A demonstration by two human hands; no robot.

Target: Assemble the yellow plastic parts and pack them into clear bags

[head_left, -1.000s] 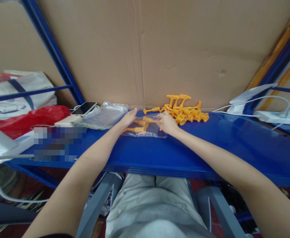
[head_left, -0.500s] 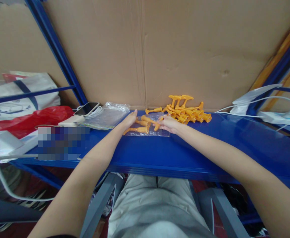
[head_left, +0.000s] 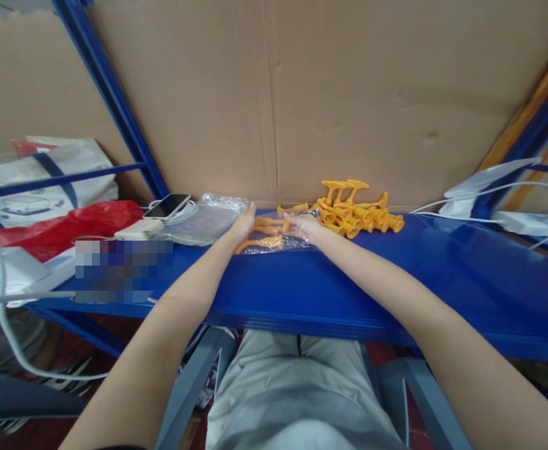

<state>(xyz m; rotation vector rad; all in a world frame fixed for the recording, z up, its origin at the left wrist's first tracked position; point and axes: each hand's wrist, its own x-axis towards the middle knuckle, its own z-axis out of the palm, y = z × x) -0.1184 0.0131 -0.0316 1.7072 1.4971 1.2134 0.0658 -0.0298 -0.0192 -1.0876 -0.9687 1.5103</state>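
A clear plastic bag [head_left: 297,242] lies on the blue shelf with several orange T-shaped plastic pieces [head_left: 267,230] inside it. At the bag's left end, my left hand [head_left: 244,223] is closed on it, the thumb pointing up and the other fingers mostly hidden. My right hand [head_left: 305,226] is at the bag's right end, its fingertips closed about an orange piece at the bag's mouth; the exact grip is partly hidden. Just beyond my right hand is a heap of the same orange pieces [head_left: 360,215], flared hollow ends facing me. One loose piece [head_left: 297,207] lies behind the bag.
Left of the bag lie a stack of flat clear bags [head_left: 208,219], a phone [head_left: 168,205] with a coiled white cable, and a red plastic bag [head_left: 90,226]. Cardboard [head_left: 348,94] walls the back of the blue shelf [head_left: 348,287]. White cables [head_left: 452,215] run at the right.
My right hand has moved left, carrying an orange piece further into the bag. My left hand stays at the bag's left end. The view has shifted slightly.
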